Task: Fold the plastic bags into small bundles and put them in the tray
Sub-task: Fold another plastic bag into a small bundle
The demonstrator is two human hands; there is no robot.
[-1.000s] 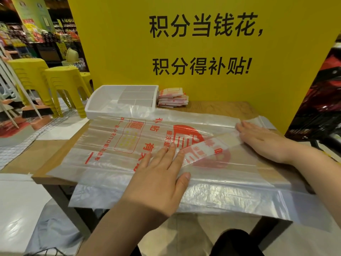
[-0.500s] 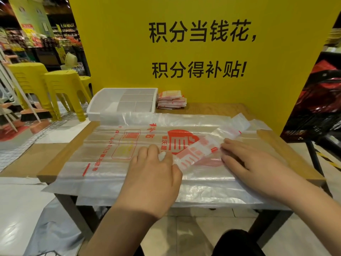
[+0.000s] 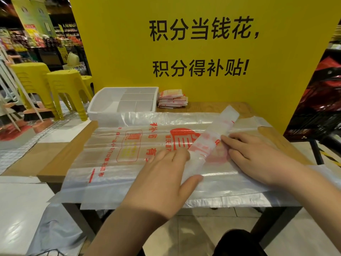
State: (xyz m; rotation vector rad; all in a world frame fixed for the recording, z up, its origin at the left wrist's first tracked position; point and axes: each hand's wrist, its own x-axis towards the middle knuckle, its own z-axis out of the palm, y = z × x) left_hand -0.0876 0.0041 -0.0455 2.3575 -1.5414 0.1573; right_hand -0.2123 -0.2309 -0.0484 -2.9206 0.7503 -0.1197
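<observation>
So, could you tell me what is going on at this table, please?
A person is folding a printed plastic bag spread on the wooden table. The left hand presses it flat; the right hand touches a strip folded diagonally across it. Folded bundles sit stacked beside the white tray.

The right end of the plastic bag [image 3: 118, 150] has been drawn back over the printed middle and is now laid as a diagonal flap [image 3: 217, 133] (red print showing through). The right hand [image 3: 258, 157] has been brought in from the far edge, close beside the left hand [image 3: 162, 180].
</observation>
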